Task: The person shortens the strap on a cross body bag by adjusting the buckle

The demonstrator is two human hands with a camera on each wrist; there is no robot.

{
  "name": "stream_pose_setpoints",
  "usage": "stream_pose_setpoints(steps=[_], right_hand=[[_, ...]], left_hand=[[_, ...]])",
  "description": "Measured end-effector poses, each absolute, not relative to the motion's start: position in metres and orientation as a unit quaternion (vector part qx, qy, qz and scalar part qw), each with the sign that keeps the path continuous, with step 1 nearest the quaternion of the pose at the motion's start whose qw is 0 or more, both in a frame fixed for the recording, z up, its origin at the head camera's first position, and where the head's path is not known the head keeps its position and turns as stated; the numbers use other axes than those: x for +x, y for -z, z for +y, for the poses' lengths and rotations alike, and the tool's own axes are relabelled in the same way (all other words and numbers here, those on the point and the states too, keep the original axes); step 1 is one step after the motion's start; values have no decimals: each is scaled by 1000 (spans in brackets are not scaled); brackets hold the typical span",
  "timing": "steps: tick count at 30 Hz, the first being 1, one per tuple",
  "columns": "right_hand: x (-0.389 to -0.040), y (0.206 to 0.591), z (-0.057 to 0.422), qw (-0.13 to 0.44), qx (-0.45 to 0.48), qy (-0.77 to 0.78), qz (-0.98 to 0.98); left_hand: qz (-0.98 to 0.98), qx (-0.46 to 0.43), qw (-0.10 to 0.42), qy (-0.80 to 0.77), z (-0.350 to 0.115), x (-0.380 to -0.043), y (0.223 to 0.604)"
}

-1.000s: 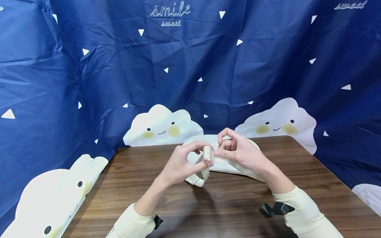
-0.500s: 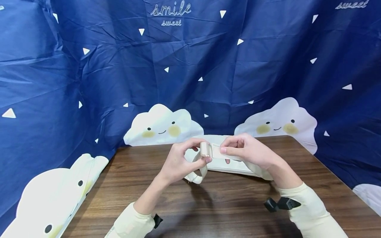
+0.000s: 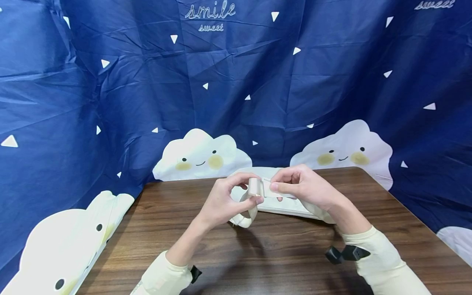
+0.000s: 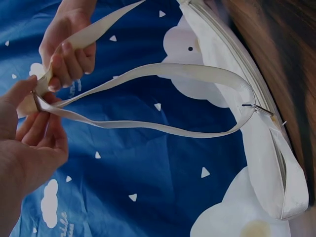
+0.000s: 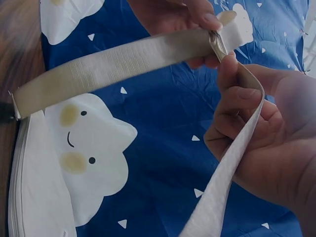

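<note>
Strap point(image 5: 123, 64) close in both wrist views

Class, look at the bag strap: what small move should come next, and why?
Probably a gentle pull by the right grip on the strap, with the left grip steadying the buckle: the right pinches the strap beside it, where the strap bulges out.

Reading "smile" point(image 3: 210, 10) above a smaller "sweet" point(image 3: 211, 28) on the blue backdrop point(image 3: 236, 82), and catching another "sweet" near its top right corner!
</note>
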State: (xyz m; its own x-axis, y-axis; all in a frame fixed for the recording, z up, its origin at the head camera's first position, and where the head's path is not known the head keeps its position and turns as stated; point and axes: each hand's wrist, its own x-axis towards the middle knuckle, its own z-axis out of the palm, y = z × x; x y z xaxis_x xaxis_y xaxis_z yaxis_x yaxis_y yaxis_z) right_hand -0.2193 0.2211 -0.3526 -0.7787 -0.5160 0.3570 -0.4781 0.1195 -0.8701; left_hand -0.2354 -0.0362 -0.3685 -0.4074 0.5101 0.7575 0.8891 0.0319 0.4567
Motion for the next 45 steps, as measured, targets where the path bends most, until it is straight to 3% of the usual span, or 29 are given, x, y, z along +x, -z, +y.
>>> stream_pose_setpoints(steps=[10,14,31,45], right_hand=[[-218,357,207,46,-283,640,713],[-219,358,206,58,-288,640,710],[-225,352,230,59,-342,528,775],[-224,355,226,29,-324,555,766]], left_hand=[[-697,-512,235,444,-37,-243,375],[-703,-518,227,432,-35,-242,376],[-704,-495,236,451,-42,-240,372],[-694,-509,234,453,-40,-234,366]])
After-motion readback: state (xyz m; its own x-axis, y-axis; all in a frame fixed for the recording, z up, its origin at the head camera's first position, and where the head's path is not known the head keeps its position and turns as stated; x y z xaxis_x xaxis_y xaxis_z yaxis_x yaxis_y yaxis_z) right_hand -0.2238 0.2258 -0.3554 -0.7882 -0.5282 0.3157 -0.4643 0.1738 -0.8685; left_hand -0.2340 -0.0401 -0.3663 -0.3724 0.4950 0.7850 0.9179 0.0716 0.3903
